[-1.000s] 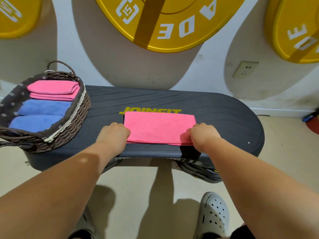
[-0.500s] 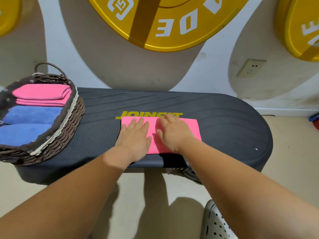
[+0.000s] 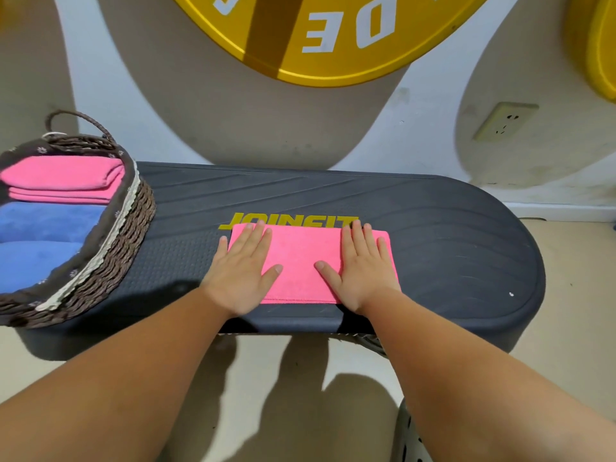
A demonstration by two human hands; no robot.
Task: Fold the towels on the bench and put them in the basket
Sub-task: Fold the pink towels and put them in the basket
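Left hand [image 3: 241, 275]: flat and palm down on the left end of the pink towel [image 3: 300, 261], fingers straight and slightly spread, gripping nothing.
Right hand [image 3: 361, 271]: also flat, with straight fingers pressing the towel's right end. The two thumbs point toward each other but stay apart.
Pink towel: folded into a neat rectangle of fine-napped cloth, lying mid-bench near the front edge. Its far edge meets the yellow lettering.
Bench [image 3: 450, 245]: dark grey and long with rounded ends. The near part has a fine grid texture, with slanted grooves farther back.
Basket [image 3: 110, 261]: brown woven wicker with a dark flower-print liner, pale trim and a looped handle, standing on the bench's left end.
Basket contents: blue towels [image 3: 43, 225] nearer, soft and rounded, with folded pink towels [image 3: 63, 176] stacked behind them.
Wall: a glossy yellow weight plate [image 3: 333, 38] with white letters, and a socket [image 3: 505, 121] to the right.
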